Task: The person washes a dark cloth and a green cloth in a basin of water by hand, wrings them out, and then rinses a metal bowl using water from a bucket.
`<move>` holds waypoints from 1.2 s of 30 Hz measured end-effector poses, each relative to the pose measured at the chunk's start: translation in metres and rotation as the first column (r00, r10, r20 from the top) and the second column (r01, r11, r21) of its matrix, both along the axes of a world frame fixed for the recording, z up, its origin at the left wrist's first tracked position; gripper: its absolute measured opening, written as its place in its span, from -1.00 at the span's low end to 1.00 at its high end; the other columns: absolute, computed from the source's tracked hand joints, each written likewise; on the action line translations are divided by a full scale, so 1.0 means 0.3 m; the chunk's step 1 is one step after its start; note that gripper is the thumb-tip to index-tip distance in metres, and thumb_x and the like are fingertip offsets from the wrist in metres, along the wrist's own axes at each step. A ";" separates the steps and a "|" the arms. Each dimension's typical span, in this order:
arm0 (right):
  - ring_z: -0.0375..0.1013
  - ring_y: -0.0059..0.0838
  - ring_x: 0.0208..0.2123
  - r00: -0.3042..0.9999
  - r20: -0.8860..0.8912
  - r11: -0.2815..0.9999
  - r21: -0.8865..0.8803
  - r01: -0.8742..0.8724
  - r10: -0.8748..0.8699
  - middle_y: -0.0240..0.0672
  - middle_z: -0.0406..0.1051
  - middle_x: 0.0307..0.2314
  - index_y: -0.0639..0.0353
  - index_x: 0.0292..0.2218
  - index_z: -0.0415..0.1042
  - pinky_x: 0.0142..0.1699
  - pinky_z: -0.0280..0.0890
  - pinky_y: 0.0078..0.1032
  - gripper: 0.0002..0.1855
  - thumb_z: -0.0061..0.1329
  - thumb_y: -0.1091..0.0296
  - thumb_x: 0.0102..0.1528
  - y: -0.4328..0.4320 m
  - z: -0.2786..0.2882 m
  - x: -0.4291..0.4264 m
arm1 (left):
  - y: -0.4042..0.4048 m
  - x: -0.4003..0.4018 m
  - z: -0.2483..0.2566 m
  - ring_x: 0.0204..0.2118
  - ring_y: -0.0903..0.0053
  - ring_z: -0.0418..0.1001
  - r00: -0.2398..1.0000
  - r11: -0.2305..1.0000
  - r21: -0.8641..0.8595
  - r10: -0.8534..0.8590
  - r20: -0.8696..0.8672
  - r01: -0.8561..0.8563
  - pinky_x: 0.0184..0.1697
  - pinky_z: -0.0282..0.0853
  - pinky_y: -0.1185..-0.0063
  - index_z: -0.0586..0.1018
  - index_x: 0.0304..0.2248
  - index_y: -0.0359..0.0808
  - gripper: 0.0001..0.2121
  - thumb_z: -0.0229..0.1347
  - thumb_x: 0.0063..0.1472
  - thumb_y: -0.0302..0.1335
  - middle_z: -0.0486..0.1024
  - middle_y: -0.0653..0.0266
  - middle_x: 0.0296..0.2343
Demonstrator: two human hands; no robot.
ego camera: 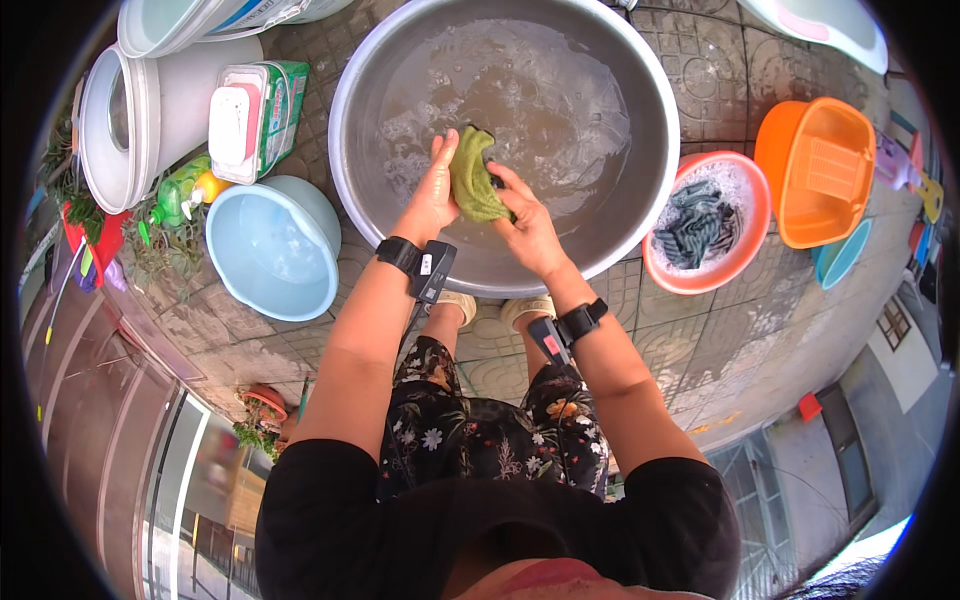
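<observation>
Above the near part of a large metal basin (352,150), my two hands are at a small green cloth item (476,176), perhaps a sock. My right hand (529,225) grips its lower right end between thumb and fingers. Along its left side my left hand (435,187) stands with the fingers raised and the palm turned towards the cloth; whether it grips the cloth I cannot tell. Murky water (517,97) with some suds lies in the basin. Dark striped cloth (694,225) sits in suds in an orange-rimmed basin (757,195) at the right.
Left of the metal basin stand a light blue basin (274,251), a green pump bottle (176,195), a box with a white soap dish (231,124) and white plastic buckets (142,135). An orange washbasin (817,172) leans at the far right, beside a teal basin (844,255). Paving tiles (675,337) lie underneath.
</observation>
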State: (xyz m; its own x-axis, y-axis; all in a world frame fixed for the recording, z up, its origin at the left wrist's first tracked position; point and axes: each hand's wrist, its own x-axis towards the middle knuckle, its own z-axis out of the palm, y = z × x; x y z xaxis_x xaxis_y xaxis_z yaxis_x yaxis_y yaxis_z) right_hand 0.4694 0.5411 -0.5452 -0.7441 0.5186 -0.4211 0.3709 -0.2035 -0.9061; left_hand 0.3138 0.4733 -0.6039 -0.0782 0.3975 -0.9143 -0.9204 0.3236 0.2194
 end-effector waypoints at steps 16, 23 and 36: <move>0.31 0.01 -0.16 0.923 0.325 0.926 0.371 0.074 -0.205 -0.03 0.33 -0.24 0.28 -0.13 0.34 -0.07 0.26 -0.18 -0.23 0.15 -0.22 -0.15 0.007 0.071 -0.078 | 0.034 0.154 0.177 -0.66 0.70 0.18 0.966 0.968 0.030 -0.252 0.060 0.251 -0.72 -0.09 0.66 0.44 -0.39 -0.10 -0.34 -0.26 0.04 0.38 0.24 0.55 -0.65; 0.45 0.06 -0.39 0.918 0.370 0.916 0.401 -0.021 -0.141 0.00 0.42 -0.42 0.27 -0.29 0.39 -0.29 0.36 -0.17 -0.51 -0.03 -0.07 0.04 0.032 0.046 -0.060 | 0.028 0.153 0.159 -0.62 0.66 0.24 0.902 0.905 -0.089 -0.423 -0.084 0.416 -0.67 0.07 0.60 0.47 -0.34 -0.25 -0.38 -0.26 0.20 0.22 0.32 0.43 -0.61; 0.38 -0.40 -0.48 0.845 0.522 0.838 -0.403 0.368 -0.120 -0.33 0.44 -0.30 0.22 -0.02 0.33 -0.35 0.30 -0.47 -0.29 -0.22 -0.30 0.14 0.148 -0.007 0.059 | 0.050 0.113 0.204 -0.35 0.63 0.36 0.851 0.881 -0.042 -0.467 -0.239 0.472 -0.41 0.29 0.59 0.20 -0.08 -0.07 -0.68 -0.10 0.26 -0.16 0.35 0.35 -0.29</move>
